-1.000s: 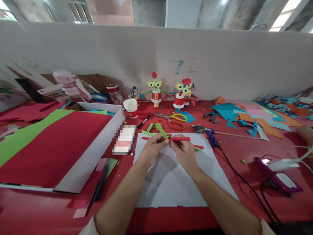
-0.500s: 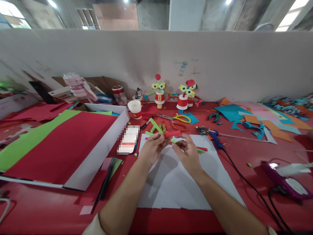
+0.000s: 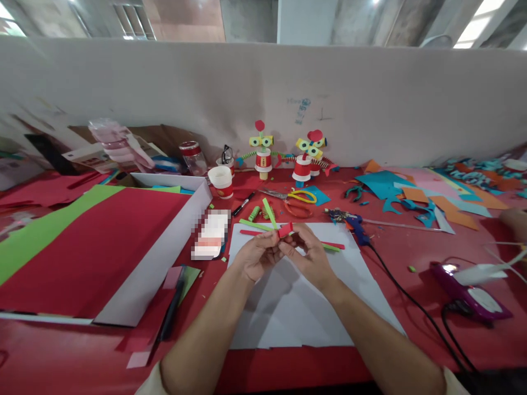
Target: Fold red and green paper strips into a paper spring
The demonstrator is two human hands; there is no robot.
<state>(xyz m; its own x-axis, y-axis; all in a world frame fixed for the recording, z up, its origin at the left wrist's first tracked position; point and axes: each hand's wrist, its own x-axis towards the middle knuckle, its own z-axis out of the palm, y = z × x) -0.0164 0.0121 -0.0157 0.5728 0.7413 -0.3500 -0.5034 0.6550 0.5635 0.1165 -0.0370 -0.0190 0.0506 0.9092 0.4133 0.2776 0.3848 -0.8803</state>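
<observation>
Over a white sheet (image 3: 313, 318), my left hand (image 3: 256, 257) pinches a green paper strip (image 3: 269, 213) and a red paper strip (image 3: 285, 230) where they meet. The green one sticks up and away from me. My right hand (image 3: 310, 257) grips the red strip, which is bent over into a short fold; the fingers partly hide it. Beneath the hands, another red strip (image 3: 333, 245) and another green strip (image 3: 252, 224) lie on the sheet's far part. Small accordion-folded paper springs (image 3: 254, 213) rest just beyond.
Scissors (image 3: 302, 196), a marker (image 3: 244, 203) and cup figures (image 3: 263, 160) stand or lie ahead. To the left are a phone (image 3: 212, 233) and a box with coloured paper (image 3: 123, 247). A glue gun (image 3: 358, 227), its cord, a power strip (image 3: 473, 296) and another person's hand (image 3: 514, 222) are right.
The red strip, stretched out to the right before, is now folded back short. My right hand has come closer to my left. The view has shifted slightly.
</observation>
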